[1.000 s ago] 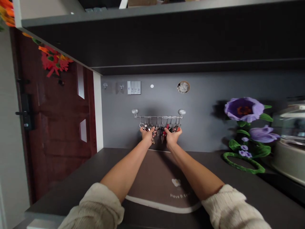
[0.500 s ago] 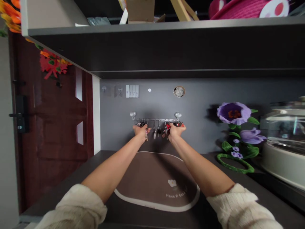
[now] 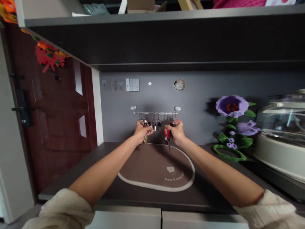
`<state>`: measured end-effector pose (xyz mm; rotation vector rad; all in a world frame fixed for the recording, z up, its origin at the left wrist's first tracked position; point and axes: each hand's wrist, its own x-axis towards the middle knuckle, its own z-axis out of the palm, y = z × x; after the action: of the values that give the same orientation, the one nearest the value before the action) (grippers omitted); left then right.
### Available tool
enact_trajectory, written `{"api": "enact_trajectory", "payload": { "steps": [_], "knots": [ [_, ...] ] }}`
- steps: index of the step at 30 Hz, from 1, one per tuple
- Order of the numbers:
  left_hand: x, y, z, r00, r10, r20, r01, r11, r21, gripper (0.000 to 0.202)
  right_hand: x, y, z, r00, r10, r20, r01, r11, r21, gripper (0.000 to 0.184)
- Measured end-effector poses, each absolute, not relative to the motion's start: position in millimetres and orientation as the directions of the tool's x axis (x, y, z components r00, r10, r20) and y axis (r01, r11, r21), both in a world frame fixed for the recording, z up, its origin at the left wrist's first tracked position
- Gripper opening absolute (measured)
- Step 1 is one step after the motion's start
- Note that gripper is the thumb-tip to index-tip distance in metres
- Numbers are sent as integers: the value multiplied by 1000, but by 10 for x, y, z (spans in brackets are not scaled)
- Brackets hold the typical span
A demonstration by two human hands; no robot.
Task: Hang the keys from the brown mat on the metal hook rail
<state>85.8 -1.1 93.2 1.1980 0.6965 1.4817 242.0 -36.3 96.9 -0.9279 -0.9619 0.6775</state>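
Just below a clear hook rail (image 3: 156,113) on the grey wall, both hands are closed round bunches of keys. My left hand (image 3: 140,132) grips a bunch of keys (image 3: 145,124) with small charms, one tan piece dangling beneath the fingers. My right hand (image 3: 178,131) is wrapped round another bunch of keys (image 3: 167,135), with red pieces showing and a key hanging down. Between the hands, some keys (image 3: 154,125) and a dark key bunch (image 3: 159,123) still hang from the rail. The palms hide part of what each hand holds.
Below lies a brown mat (image 3: 147,165) with a pale border on the dark counter (image 3: 111,190). A shelf (image 3: 152,41) juts out overhead. Purple fabric flowers (image 3: 232,106) and a glass-topped appliance (image 3: 281,136) stand to the right. Left is a dark red door (image 3: 57,127).
Both hands have come down and back from the rail with their keys. Hooks by the right hand now show bare. The view has tilted downward, revealing white cabinet fronts.
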Motion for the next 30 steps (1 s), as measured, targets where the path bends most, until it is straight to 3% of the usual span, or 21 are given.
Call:
{"api": "enact_trajectory", "payload": {
  "steps": [4, 9, 14, 16, 19, 21, 24, 27, 30],
  "knots": [
    [682, -177, 450, 164, 963, 214, -145, -191, 971, 52, 2445, -594, 552, 300, 886, 355, 16, 367, -930, 49],
    [477, -261, 150, 290, 932, 220, 204, -284, 937, 36, 2609, -683, 384, 75, 970, 231, 225, 209, -952, 44],
    [433, -276, 115, 211, 950, 231, 331, -292, 898, 31, 2672, -559, 553, 149, 949, 277, 552, 152, -820, 34],
    [425, -297, 131, 252, 915, 315, 384, -393, 835, 33, 2598, -449, 655, 209, 921, 328, 541, 170, -824, 35],
    [404, -327, 143, 461, 749, 476, 393, -654, 647, 38, 2397, -209, 787, 343, 855, 390, 447, 217, -868, 45],
    [396, -324, 126, 603, 626, 494, 367, -768, 525, 39, 2241, -12, 835, 419, 817, 396, 380, 238, -894, 55],
    [397, -282, 72, 718, 537, 442, 354, -829, 432, 35, 2041, 290, 834, 519, 760, 391, 295, 271, -916, 62],
    [392, -235, 40, 733, 519, 441, 383, -850, 363, 31, 1923, 519, 797, 595, 711, 376, 277, 258, -925, 54],
    [363, -213, 61, 692, 603, 397, 531, -798, 286, 31, 1875, 610, 804, 583, 740, 336, 243, 235, -941, 29]
  ]
}}
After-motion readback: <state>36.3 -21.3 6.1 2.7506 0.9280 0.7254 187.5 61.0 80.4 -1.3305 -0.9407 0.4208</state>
